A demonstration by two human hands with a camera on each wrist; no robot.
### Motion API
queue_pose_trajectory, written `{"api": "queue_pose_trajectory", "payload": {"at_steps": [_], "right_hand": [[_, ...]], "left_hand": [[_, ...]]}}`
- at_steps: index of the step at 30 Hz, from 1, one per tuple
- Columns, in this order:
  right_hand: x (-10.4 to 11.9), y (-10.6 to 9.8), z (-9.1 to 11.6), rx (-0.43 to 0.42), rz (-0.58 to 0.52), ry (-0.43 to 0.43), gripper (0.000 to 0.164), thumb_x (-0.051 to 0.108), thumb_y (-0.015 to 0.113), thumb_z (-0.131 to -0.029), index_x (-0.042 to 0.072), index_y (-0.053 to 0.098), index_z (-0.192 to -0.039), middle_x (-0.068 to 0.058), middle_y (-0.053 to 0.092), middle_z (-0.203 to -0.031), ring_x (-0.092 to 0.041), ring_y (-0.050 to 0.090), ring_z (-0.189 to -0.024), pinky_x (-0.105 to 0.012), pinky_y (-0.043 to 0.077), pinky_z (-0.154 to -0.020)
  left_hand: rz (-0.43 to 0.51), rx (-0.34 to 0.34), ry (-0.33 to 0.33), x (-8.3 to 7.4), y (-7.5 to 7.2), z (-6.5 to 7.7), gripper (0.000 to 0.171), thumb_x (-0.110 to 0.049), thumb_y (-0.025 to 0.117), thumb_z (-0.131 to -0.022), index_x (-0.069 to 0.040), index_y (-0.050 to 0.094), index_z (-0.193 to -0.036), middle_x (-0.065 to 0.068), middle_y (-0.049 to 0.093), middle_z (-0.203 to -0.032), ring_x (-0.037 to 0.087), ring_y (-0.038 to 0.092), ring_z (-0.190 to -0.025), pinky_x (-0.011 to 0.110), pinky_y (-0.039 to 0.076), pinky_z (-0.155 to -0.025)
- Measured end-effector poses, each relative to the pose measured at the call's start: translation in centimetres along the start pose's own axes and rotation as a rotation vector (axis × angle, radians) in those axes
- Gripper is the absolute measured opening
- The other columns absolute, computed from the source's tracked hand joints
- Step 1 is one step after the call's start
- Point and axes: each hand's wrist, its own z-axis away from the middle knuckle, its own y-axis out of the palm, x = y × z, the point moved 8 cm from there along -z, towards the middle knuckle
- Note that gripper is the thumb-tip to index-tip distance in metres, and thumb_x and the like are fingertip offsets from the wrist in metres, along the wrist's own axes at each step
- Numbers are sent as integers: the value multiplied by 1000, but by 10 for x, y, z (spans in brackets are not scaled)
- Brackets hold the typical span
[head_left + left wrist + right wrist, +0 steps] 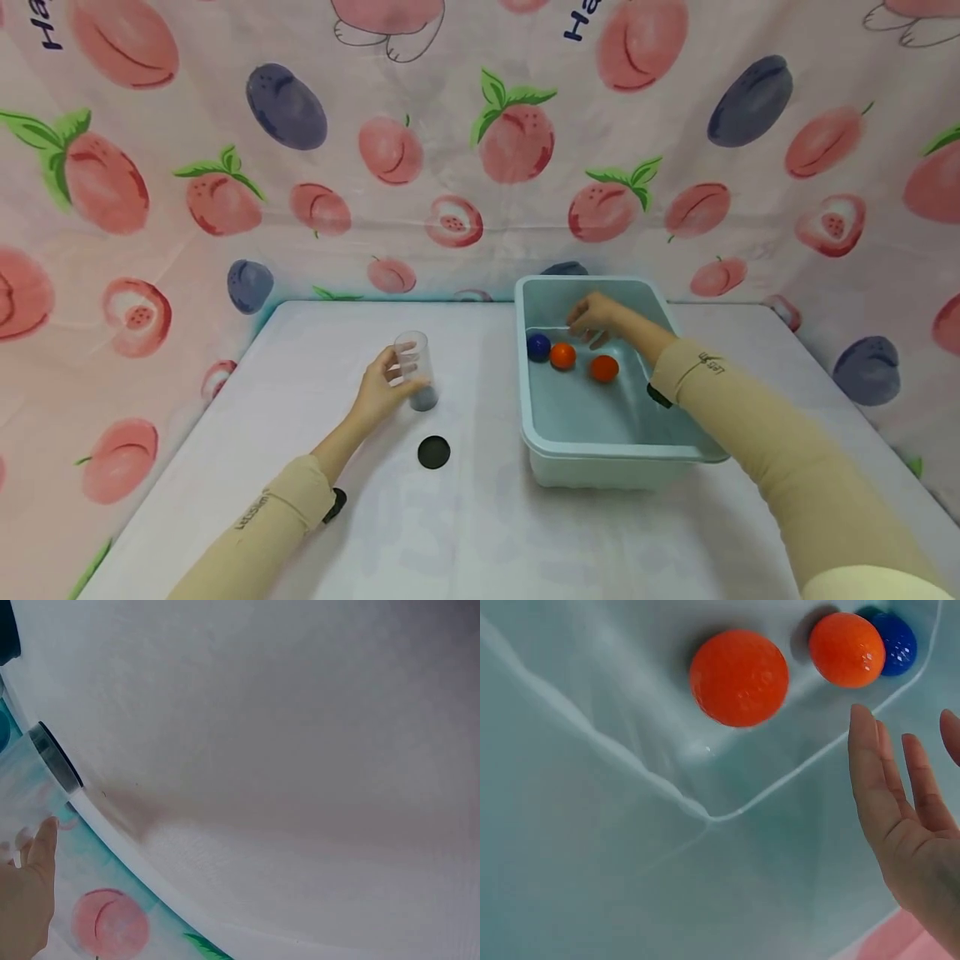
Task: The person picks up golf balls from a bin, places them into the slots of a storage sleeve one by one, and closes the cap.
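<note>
My left hand (377,392) holds a clear plastic cylinder (419,365) with a dark base, thumb on the near side and fingers behind it. The cylinder stands slightly tilted on the table's left half. In the left wrist view only part of that hand and the cylinder's lower end (56,759) appear. Inside the light blue bin, my right hand (595,317) hovers with its fingers loosely bent and nothing between them. Below it lie a blue ball (538,347), an orange ball (562,356) beside it, and another orange ball (603,368) apart to the right.
The light blue bin (615,451) has raised walls and stands right of centre on the white table (480,533). A round black disc (433,452) lies flat in front of the cylinder. A fruit-printed cloth (450,100) hangs behind the table.
</note>
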Motion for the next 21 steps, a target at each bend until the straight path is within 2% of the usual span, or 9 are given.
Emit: {"api": "queue_pose_trajectory", "payload": {"at_steps": [4,8,13,16,21], "right_hand": [[-8,4,-4,4,-20,14,37,4,54,-92,-12,51,-125,-24,61,-112,-21,58,-78,-44,54,-86],[-15,6,-12,-9,-38,42,37,5,57,-91,-11,53,-123,-17,63,-97,-21,59,-77,-43,54,-86],[-22,6,-21,-22,-70,85,35,3,57,-90,-11,54,-121,-9,59,-82,-18,58,-71,-43,55,-86],[-26,7,-24,-24,-76,109,35,4,57,-90,-11,54,-122,-10,58,-83,-19,57,-71,-42,54,-87],[-31,14,-28,-47,-82,148,39,6,60,-89,-9,53,-124,-15,56,-94,-24,58,-81,-41,54,-89]], "left_hand": [[-3,3,-1,0,2,0,61,-4,72,-81,-3,44,-136,24,53,-126,39,54,-118,44,51,-93],[-8,-5,2,-2,1,0,60,-4,73,-80,-5,46,-134,24,54,-125,38,54,-118,44,51,-92],[4,2,-1,-3,2,-1,60,-4,73,-80,-3,46,-134,24,53,-126,39,54,-119,43,51,-92],[4,3,-3,-3,2,-1,62,-3,73,-80,-1,45,-134,25,53,-125,40,54,-118,44,51,-93],[-4,2,5,-2,2,0,61,-3,73,-80,-1,45,-134,25,54,-126,40,54,-118,46,51,-93]]}}
